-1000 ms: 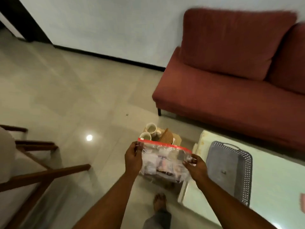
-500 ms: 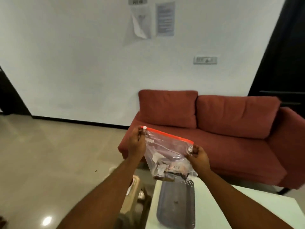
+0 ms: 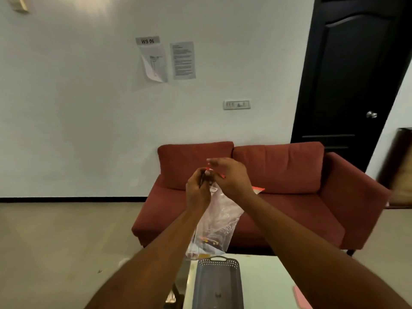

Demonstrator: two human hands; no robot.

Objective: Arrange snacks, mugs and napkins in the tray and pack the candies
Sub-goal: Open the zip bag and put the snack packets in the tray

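Red sofa (image 3: 245,197) behind crinkled clear bag (image 3: 217,221)

Only the tray (image 3: 217,284) occupies the table (image 3: 267,284) below.

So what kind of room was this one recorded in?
Probably a living room or lounge set up as a recording station: a red fabric two-seat sofa against the wall, a pale low table before it, and a taped "WS 00" paper sign.
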